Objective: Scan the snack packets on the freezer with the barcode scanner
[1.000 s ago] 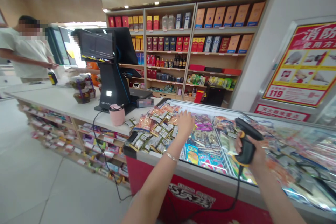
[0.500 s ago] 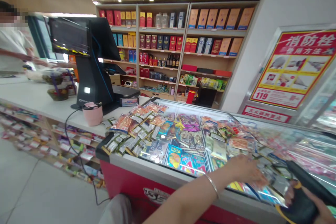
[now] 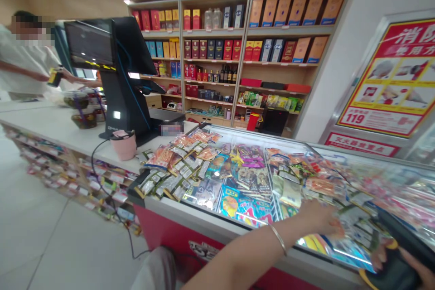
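Note:
My right hand (image 3: 382,256), at the lower right, is wrapped round the handle of a black and yellow barcode scanner (image 3: 403,244). The scanner's head points up and left over the packets. My left hand (image 3: 317,219), with a silver bangle (image 3: 277,239) at the wrist, reaches over the chest freezer (image 3: 220,231). It lies against several clear snack packets (image 3: 358,224); its fingers are smeared and partly hidden, so a grip cannot be made out. More silver and orange snack packets (image 3: 183,167) are heaped on the freezer's left end.
A black checkout terminal (image 3: 125,81) and a pink cup (image 3: 123,146) stand on the white counter (image 3: 50,122). A cable (image 3: 108,206) hangs down the counter's front. Behind the counter stand shelves (image 3: 217,29) of boxes. A person (image 3: 30,63) at the left holds a black and yellow device.
The view has turned slightly left. My left hand stays over the packets, and my right hand keeps the scanner beside it. The person at the left has raised a black and yellow device.

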### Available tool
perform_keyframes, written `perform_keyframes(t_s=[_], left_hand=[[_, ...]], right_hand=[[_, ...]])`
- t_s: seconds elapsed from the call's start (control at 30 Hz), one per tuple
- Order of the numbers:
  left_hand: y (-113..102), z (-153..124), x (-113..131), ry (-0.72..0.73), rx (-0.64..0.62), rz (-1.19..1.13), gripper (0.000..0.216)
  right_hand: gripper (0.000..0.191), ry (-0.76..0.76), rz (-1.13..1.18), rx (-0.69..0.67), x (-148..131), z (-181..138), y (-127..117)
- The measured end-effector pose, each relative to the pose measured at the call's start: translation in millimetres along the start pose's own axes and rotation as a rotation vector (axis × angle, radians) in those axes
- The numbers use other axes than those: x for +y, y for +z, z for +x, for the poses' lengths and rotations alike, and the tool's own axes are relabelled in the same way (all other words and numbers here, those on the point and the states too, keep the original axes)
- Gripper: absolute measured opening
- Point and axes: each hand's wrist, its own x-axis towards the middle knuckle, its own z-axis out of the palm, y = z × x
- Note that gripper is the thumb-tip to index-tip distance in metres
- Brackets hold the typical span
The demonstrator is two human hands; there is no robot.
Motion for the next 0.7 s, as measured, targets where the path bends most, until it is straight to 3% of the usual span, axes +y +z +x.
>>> perform_keyframes(t_s=[0.1, 0.23, 0.3, 0.37, 0.53, 0.6, 0.7], left_hand=[[-38, -15, -32, -0.017, 0.137, -0.132, 0.060], [-105, -55, -87, 0.066, 0.449, -0.551, 0.054], [-133, -79, -115, 0.135, 0.532, -0.842, 0.051], [-151, -101, -143, 0.077, 0.588, -1.149, 0.053], [-167, -136, -205, -0.072, 0.849, -1.678, 0.042], [-169, -141, -220, -0.086, 0.934, -1.784, 0.032], [-170, -147, -228, -0.050, 0.954, -1.851, 0.032]], right_hand=[[0.017, 0.052, 0.067, 0.034, -9, -12, 36], [0.017, 0.019, 0.132, -0.144, -11, -9, 89], [0.018, -0.019, 0.175, -0.246, -6, -1, 120], [0.020, -0.033, 0.200, -0.387, 2, 10, 154], [0.022, 0.055, 0.211, -0.708, 29, 38, 247], [0.024, 0.106, 0.202, -0.782, 40, 45, 278], [0.026, 0.154, 0.180, -0.830, 53, 47, 305]])
